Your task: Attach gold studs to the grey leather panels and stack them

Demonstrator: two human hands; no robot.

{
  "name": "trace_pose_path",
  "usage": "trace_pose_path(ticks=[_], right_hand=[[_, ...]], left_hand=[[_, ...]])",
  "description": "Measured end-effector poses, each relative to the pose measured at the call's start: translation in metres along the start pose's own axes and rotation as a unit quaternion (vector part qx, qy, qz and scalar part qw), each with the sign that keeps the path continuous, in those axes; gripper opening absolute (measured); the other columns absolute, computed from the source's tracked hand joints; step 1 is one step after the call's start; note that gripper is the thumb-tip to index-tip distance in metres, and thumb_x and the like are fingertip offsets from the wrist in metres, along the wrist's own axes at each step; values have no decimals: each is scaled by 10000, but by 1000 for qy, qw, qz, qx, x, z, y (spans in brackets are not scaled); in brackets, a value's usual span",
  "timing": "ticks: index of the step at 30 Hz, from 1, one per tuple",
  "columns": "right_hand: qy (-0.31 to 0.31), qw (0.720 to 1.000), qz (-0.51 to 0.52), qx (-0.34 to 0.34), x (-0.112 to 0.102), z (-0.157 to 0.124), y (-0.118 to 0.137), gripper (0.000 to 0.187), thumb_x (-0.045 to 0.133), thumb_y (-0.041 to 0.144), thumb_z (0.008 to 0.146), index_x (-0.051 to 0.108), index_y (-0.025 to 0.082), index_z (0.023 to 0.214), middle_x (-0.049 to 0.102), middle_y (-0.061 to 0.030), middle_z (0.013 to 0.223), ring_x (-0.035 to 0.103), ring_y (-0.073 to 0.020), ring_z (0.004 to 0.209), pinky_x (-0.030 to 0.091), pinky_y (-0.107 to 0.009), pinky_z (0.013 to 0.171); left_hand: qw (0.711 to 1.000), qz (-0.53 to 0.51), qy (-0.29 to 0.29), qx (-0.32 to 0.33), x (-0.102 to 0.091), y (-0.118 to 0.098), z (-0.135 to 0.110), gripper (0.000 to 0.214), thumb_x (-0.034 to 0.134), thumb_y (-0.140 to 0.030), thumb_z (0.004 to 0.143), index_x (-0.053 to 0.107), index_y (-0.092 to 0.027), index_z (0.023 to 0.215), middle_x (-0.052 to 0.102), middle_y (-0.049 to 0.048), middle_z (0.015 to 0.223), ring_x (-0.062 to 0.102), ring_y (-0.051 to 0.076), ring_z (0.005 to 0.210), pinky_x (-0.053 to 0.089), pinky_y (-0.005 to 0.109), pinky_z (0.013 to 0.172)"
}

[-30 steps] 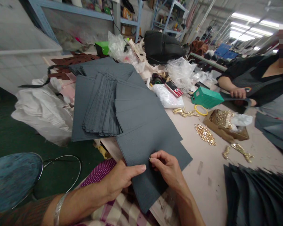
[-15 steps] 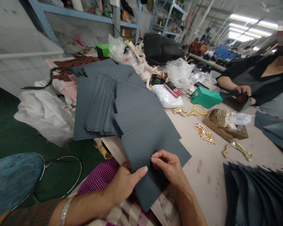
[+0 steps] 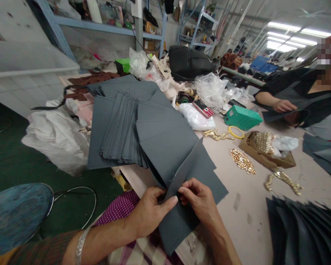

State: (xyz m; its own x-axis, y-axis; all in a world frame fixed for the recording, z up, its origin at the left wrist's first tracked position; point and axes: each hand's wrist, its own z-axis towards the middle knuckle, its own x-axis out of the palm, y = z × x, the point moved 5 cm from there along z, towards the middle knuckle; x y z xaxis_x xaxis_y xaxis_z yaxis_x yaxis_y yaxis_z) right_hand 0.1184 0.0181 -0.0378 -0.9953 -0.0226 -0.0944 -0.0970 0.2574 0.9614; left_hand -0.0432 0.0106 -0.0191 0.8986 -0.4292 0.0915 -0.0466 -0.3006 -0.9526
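My left hand (image 3: pixel 154 210) is closed on a dark grey leather-like panel (image 3: pixel 183 169), thumb on the near face and fingers behind. The panel is bent, its upper part folded up toward me. Against its right side, my right hand (image 3: pixel 197 197) pinches with thumb and forefinger. The small gold metal piece seen in that pinch a moment ago is hidden now by the fingers. Under and beyond the hands fan more grey panels (image 3: pixel 165 129), and a stack of stitched grey pieces (image 3: pixel 118 129) lies to their left.
Gold metal fittings (image 3: pixel 241 161) lie in a pile on the pale table (image 3: pixel 223 228), near a cardboard box (image 3: pixel 257 154) holding chain. A green box (image 3: pixel 243 117), yellow tape roll (image 3: pixel 236 132) and red phone (image 3: pixel 203 108) are farther back. More panels (image 3: pixel 303 232) stand at right; a co-worker's hand (image 3: pixel 284 106) handles dark material.
The panel in my left hand has gone from lying flat to bent upward. My right fingertips have moved in against it, and the gold piece is out of sight. The co-worker's hands have shifted.
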Motion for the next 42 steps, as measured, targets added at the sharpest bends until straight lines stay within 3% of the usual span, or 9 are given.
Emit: trace_pose_path(ticks=[7, 13, 21, 26, 30, 32, 34, 39, 42], right_hand=[[-117, 970, -178, -113, -10, -5, 18, 238, 719, 415, 790, 673, 194, 712, 636, 17, 636, 534, -115, 570, 403, -221, 551], [-81, 993, -50, -70, -6, -7, 7, 206, 705, 402, 812, 692, 200, 849, 615, 29, 674, 535, -113, 580, 435, -210, 537], [-61, 990, -69, -104, -1, -8, 7, 159, 666, 358, 861, 696, 203, 847, 603, 25, 679, 539, -111, 610, 435, -204, 562], [-50, 988, -85, -120, -1, -7, 2, 165, 662, 373, 875, 697, 212, 865, 617, 18, 726, 548, -114, 640, 431, -205, 581], [-44, 989, -88, -111, -2, -5, 0, 181, 671, 394, 870, 698, 215, 864, 614, 21, 731, 548, -115, 634, 437, -208, 589], [-42, 989, -91, -110, -1, -4, 1, 188, 666, 400, 872, 699, 215, 860, 609, 21, 728, 548, -117, 636, 434, -210, 592], [-42, 988, -96, -113, 0, -3, 2, 184, 659, 393, 878, 701, 215, 862, 610, 20, 733, 549, -118, 644, 431, -213, 601], [-43, 985, -107, -126, 2, -2, 6, 160, 642, 353, 882, 707, 213, 842, 613, 17, 733, 546, -120, 660, 424, -218, 622], [-47, 987, -99, -116, 1, -2, 7, 158, 649, 346, 866, 711, 205, 829, 616, 14, 724, 542, -119, 646, 419, -214, 589]], left_hand=[[999, -32, -35, -11, -8, 0, 12, 363, 643, -454, 856, 728, -139, 1016, 754, 69, 959, 679, 261, 939, 525, 364, 904], [992, -109, -62, -33, -13, -2, 16, 456, 644, -480, 863, 648, -135, 1160, 727, 97, 1127, 666, 256, 1054, 447, 403, 1058], [994, 75, -37, 64, -5, -22, 6, 345, 468, -411, 969, 673, -199, 1148, 717, 53, 1179, 577, 229, 1231, 427, 360, 1089], [923, 346, -22, 168, -4, -26, -12, 229, 455, -299, 978, 642, -207, 1074, 742, 56, 1003, 708, 226, 928, 544, 338, 845], [828, 475, -97, 282, -11, -26, -26, 200, 436, -272, 987, 567, -187, 861, 665, 30, 717, 680, 203, 640, 506, 281, 560], [806, 490, -114, 313, -11, -27, -29, 223, 426, -255, 989, 539, -196, 805, 631, 19, 668, 655, 191, 584, 473, 267, 503], [824, 471, -105, 297, -10, -28, -27, 178, 460, -242, 967, 570, -185, 839, 661, 41, 725, 677, 204, 641, 503, 275, 540], [956, 281, -36, 81, -9, -18, -7, 199, 600, -292, 891, 682, -207, 1052, 741, 57, 1053, 685, 236, 1017, 522, 341, 958], [987, 150, -31, 41, -6, -14, 2, 304, 578, -288, 894, 671, -213, 1173, 706, 37, 1206, 613, 215, 1180, 442, 318, 1075]])
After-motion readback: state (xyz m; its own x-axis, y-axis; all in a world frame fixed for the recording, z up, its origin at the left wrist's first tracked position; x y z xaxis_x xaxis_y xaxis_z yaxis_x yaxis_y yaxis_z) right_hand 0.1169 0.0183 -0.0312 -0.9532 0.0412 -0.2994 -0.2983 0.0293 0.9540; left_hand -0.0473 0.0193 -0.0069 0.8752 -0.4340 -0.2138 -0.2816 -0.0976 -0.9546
